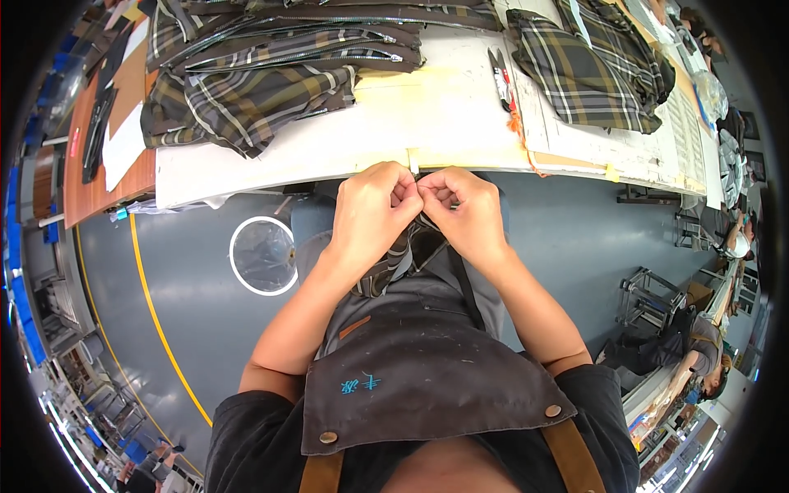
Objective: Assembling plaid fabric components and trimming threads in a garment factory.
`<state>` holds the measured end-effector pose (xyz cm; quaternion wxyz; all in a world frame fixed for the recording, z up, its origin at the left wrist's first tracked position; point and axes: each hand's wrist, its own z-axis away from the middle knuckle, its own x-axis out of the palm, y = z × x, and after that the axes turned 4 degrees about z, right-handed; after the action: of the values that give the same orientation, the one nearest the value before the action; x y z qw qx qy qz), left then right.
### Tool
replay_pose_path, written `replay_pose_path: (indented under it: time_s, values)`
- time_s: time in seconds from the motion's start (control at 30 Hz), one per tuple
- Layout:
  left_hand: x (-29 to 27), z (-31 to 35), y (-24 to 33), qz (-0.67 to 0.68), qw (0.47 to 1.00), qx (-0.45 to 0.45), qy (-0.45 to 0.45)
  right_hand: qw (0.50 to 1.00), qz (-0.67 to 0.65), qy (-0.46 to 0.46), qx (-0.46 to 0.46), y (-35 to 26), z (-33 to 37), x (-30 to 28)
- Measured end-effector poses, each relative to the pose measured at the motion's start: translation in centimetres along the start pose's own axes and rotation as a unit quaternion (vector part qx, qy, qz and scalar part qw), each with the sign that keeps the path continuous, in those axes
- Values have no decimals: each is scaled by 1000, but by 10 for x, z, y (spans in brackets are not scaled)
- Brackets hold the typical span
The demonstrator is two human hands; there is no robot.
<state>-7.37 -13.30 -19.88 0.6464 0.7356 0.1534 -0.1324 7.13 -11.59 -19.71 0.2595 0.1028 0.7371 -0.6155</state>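
Note:
My left hand and my right hand meet at the table's front edge, above my lap. Both are closed in a pinch, thumbs and fingertips almost touching. They grip a dark plaid cloth piece, which hangs down beneath them onto my apron. The exact spot they pinch is mostly hidden by the fingers. Between the wrists a dark part of the cloth shows.
A stack of plaid pieces with metal zippers lies at the table's far left, more plaid pieces at the right. Thread snips and a red-and-white marker lie between. A lined bin stands on the floor. Someone sits far right.

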Motion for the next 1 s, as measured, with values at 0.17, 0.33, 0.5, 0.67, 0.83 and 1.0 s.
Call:
replay_pose_path:
  time_s: [0.17, 0.33, 0.5, 0.67, 0.83, 1.0]
  values:
    - [6, 5, -12, 179, 973, -144, 15, 972, -170, -16, 159, 6, 2, 5]
    - [7, 8, -12, 193, 973, -123, 21, 994, -68, -28, 85, 0, -2, -2]
    - [-1, 2, -7, 76, 995, -63, -23, 1000, 11, -17, 7, 3, -7, -1]
    - [2, 5, -10, 286, 931, -227, -7, 955, -199, -67, 209, 5, -10, -5]
    - [1, 3, -1, 126, 986, -113, 6, 993, -11, -108, 51, 0, -18, -10]
    - [2, 1, -6, 34, 998, -50, 14, 979, -81, -122, 138, 0, -18, -11]
